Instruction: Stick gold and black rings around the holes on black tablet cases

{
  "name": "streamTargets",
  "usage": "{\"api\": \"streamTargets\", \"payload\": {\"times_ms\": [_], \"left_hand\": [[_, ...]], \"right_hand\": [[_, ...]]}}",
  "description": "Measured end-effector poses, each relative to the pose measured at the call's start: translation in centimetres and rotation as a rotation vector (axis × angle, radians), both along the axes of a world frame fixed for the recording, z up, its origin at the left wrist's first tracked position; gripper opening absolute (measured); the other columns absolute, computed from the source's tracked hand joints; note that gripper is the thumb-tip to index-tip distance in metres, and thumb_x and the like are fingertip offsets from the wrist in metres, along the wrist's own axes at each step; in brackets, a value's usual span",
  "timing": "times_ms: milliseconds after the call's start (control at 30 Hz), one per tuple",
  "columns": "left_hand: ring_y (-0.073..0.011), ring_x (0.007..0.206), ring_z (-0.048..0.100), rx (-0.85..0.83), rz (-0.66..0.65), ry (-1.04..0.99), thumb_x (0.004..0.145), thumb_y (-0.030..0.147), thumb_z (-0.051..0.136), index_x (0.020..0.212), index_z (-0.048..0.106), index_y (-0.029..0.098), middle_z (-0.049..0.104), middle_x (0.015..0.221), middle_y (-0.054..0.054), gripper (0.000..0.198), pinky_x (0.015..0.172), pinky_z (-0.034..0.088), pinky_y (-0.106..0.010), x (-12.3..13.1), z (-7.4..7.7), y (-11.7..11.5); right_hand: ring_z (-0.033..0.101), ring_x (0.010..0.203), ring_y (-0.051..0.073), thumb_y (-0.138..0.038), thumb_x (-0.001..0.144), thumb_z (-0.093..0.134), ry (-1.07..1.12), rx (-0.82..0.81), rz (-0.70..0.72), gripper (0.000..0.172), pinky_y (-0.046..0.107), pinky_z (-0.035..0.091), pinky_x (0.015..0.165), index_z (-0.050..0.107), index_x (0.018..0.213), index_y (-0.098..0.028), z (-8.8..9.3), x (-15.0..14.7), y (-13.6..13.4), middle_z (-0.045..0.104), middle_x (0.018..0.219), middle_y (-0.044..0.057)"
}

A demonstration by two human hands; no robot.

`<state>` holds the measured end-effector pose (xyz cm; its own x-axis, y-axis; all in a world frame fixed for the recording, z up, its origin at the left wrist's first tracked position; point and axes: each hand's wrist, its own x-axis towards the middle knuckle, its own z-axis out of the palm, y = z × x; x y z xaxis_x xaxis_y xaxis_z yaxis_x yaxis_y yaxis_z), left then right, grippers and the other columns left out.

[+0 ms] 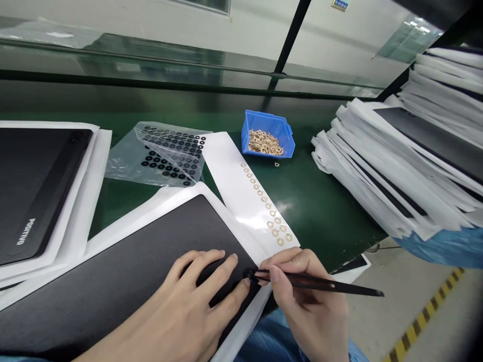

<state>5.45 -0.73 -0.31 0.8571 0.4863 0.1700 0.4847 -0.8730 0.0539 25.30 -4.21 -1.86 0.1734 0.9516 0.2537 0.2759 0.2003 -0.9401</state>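
My right hand [309, 296] grips black tweezers [320, 284], their tips reaching a small black ring [249, 273] near the corner of a dark flat panel [151, 251]. Fingers spread, my left hand [199, 296] lies on that panel, its index fingertip close beside the ring. White sheeting [166, 193] lies under the panel. Beyond the hands, a white strip [241, 201] carries several gold-coloured rings [264, 198]. Whether the tweezers pinch the ring or only touch it is unclear.
A clear plastic sheet [124, 156] with rows of black rings lies behind the panel. A blue bin [249, 120] holds many small gold-coloured pieces. Another panel marked POSITIVO [37, 186] is at left. Wrapped panels [377, 151] are stacked at right on the green table [320, 201].
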Motion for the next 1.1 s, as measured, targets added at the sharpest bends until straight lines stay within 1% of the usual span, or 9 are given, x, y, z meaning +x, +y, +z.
{"api": "streamTargets", "payload": {"times_ms": [200, 300, 400, 467, 600, 733, 867, 1000, 1100], "left_hand": [[-0.0257, 0.112, 0.051, -0.019, 0.001, -0.018, 0.094, 0.029, 0.043, 0.13, 0.05, 0.028, 0.057, 0.127, -0.003, 0.036, 0.089, 0.04, -0.04, 0.0, -0.1, 0.0], [-0.0256, 0.112, 0.051, -0.038, 0.003, -0.038, 0.094, 0.029, 0.044, 0.129, 0.051, 0.028, 0.057, 0.127, -0.004, 0.036, 0.089, 0.041, -0.039, 0.2, -0.2, 0.1], [-0.0258, 0.112, 0.05, -0.034, 0.013, -0.029, 0.095, 0.029, 0.042, 0.13, 0.05, 0.029, 0.056, 0.128, -0.003, 0.036, 0.089, 0.04, -0.04, 0.3, -0.2, 0.0], [-0.0255, 0.112, 0.05, -0.035, 0.03, -0.033, 0.095, 0.029, 0.041, 0.129, 0.051, 0.03, 0.056, 0.127, -0.003, 0.035, 0.089, 0.04, -0.04, 0.3, -0.2, -0.2], [-0.0254, 0.114, 0.048, -0.054, 0.084, -0.063, 0.095, 0.026, 0.041, 0.126, 0.054, 0.031, 0.056, 0.127, -0.002, 0.034, 0.091, 0.037, -0.04, 0.5, -0.2, -0.8], [-0.0254, 0.115, 0.047, -0.06, 0.098, -0.061, 0.095, 0.024, 0.039, 0.127, 0.053, 0.031, 0.056, 0.127, -0.002, 0.035, 0.093, 0.036, -0.041, 0.5, -0.3, -0.8], [-0.025, 0.112, 0.049, -0.045, 0.039, -0.062, 0.095, 0.028, 0.042, 0.128, 0.052, 0.03, 0.057, 0.125, -0.003, 0.035, 0.09, 0.037, -0.039, 0.4, -0.4, -0.5], [-0.0253, 0.111, 0.05, -0.045, 0.03, -0.06, 0.094, 0.029, 0.045, 0.128, 0.052, 0.029, 0.057, 0.126, -0.003, 0.035, 0.09, 0.038, -0.039, 0.2, -0.3, -0.2], [-0.0252, 0.112, 0.051, -0.033, 0.0, -0.037, 0.094, 0.028, 0.043, 0.13, 0.051, 0.028, 0.058, 0.126, -0.003, 0.036, 0.089, 0.039, -0.038, 0.2, -0.3, -0.1]], "right_hand": [[0.06, 0.058, 0.013, -0.016, 0.085, 0.055, -0.035, -0.065, -0.121, 0.014, 0.026, 0.051, 0.056, 0.052, 0.072, -0.021, 0.2, -0.9, 0.1, 0.057, 0.068, -0.001], [0.058, 0.057, 0.013, -0.016, 0.083, 0.055, -0.071, -0.103, -0.101, 0.015, 0.025, 0.048, 0.054, 0.051, 0.069, -0.021, 0.2, -0.7, 0.2, 0.057, 0.067, -0.001], [0.058, 0.057, 0.012, -0.014, 0.083, 0.054, -0.099, -0.107, -0.034, 0.016, 0.024, 0.048, 0.052, 0.051, 0.068, -0.02, 0.4, -0.4, 0.4, 0.057, 0.066, -0.001], [0.059, 0.058, 0.012, -0.014, 0.084, 0.054, -0.075, -0.097, -0.012, 0.016, 0.023, 0.05, 0.052, 0.052, 0.07, -0.021, 0.4, -0.3, 0.5, 0.058, 0.067, -0.001], [0.06, 0.058, 0.012, -0.017, 0.087, 0.054, 0.064, -0.078, -0.121, 0.015, 0.022, 0.055, 0.053, 0.052, 0.073, -0.021, 0.3, -0.8, 0.2, 0.058, 0.071, 0.0], [0.06, 0.058, 0.011, -0.017, 0.087, 0.054, 0.088, -0.068, -0.141, 0.015, 0.021, 0.056, 0.054, 0.052, 0.073, -0.021, 0.3, -1.3, 0.0, 0.057, 0.073, 0.0], [0.061, 0.059, 0.011, -0.016, 0.087, 0.054, 0.047, -0.063, -0.133, 0.015, 0.022, 0.055, 0.053, 0.051, 0.073, -0.021, 0.3, -1.1, 0.1, 0.057, 0.073, 0.0], [0.061, 0.061, 0.013, -0.015, 0.086, 0.054, 0.003, -0.065, -0.08, 0.014, 0.025, 0.055, 0.056, 0.05, 0.074, -0.021, 0.3, -0.8, 0.1, 0.057, 0.072, 0.001], [0.06, 0.06, 0.013, -0.016, 0.085, 0.055, -0.012, -0.077, -0.106, 0.014, 0.026, 0.053, 0.055, 0.05, 0.073, -0.021, 0.3, -0.9, 0.1, 0.057, 0.071, 0.001]]}}
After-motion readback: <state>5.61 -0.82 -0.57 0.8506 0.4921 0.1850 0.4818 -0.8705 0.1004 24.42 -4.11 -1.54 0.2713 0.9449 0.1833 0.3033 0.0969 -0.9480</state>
